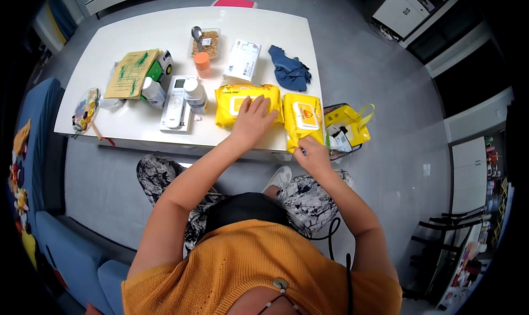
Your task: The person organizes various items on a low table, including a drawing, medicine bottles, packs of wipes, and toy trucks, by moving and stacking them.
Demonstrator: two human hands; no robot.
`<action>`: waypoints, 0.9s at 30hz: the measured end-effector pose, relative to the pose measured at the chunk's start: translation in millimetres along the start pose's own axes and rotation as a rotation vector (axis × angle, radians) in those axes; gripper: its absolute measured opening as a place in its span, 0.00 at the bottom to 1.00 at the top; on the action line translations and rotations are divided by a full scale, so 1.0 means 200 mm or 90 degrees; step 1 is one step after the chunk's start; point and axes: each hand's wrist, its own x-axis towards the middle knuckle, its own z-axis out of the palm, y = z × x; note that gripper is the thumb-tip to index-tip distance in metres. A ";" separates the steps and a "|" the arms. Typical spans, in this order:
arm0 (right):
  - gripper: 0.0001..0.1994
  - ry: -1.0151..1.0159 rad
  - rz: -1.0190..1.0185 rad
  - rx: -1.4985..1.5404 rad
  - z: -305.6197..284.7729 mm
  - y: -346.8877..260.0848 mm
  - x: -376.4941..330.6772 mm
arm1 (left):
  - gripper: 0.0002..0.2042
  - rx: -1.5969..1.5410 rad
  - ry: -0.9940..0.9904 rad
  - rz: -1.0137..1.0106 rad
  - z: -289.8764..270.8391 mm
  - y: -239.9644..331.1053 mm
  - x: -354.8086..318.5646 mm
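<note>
Two yellow packs of wipes lie side by side near the table's front right corner. My left hand (pixel 253 121) rests on the left wipes pack (pixel 225 107), its fingers spread over the top. My right hand (pixel 314 156) pinches the near end of the right wipes pack (pixel 305 117), which has a white lid and sits at the table's right edge. Behind them are a white box (pixel 242 59) and a crumpled dark blue cloth (pixel 290 69).
On the white table (pixel 132 31) stand a white bottle (pixel 195 94), an orange-capped bottle (pixel 203 66), a boxed remote (pixel 176 103), a food tub with a spoon (pixel 205 42) and a paper fan (pixel 86 108). A yellow bag (pixel 352 125) sits beside the right edge.
</note>
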 end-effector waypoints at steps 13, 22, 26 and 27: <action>0.07 0.027 -0.033 -0.002 0.21 -0.11 0.08 | 0.19 -0.013 -0.002 -0.022 -0.04 -0.03 0.08; 0.13 -0.106 0.365 0.492 -0.14 -0.09 0.25 | 0.14 -0.289 0.173 -0.092 -0.12 -0.06 -0.17; 0.09 -0.033 0.449 0.617 -0.13 0.07 0.38 | 0.12 -0.284 0.234 -0.157 -0.18 -0.11 -0.29; 0.10 -0.018 0.451 0.667 -0.11 0.08 0.41 | 0.12 -0.291 0.246 -0.188 -0.19 -0.12 -0.32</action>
